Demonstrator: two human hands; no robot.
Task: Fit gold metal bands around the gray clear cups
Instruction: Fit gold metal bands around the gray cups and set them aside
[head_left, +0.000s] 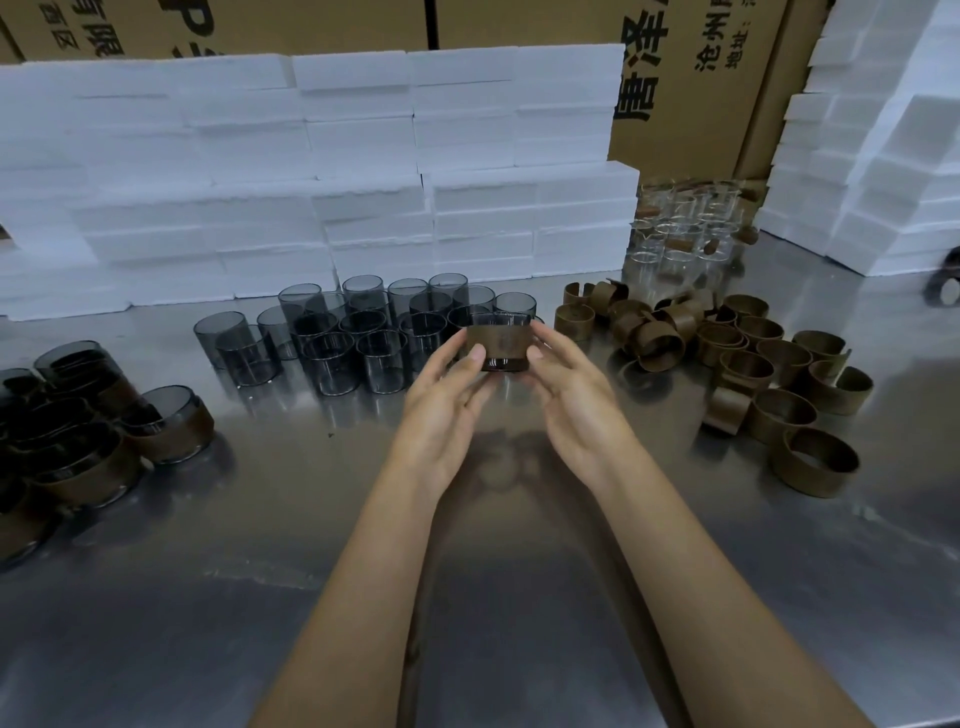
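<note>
The work took place on a reflective steel surface (519, 597) backed by stacked white foam blocks (311, 171) and cardboard boxes (691, 78). Finished cups (171, 423), each already wearing a band, stood grouped at the left edge of the surface. A cluster of bare gray cups (363, 332) stood upright at the rear centre, and a loose pile of gold bands (737, 353) lay to the right, some upright and some tipped. Clear glass cups (680, 228) sat further back on the right. Judged from these groups, the task was partly complete: several cups were banded, while many gray cups and many bands remained to be paired. One cup (500, 343) was held above the surface, in front of the gray cluster, with a band (498, 338) already wrapped around its wall; whether the band was fully seated could not be told. The left hand (447, 405) pinched the cup's left side, thumb toward the camera and fingers behind. The right hand (571, 395) pinched the right side in mirror fashion. Both forearms extended forward and converged on the cup.
</note>
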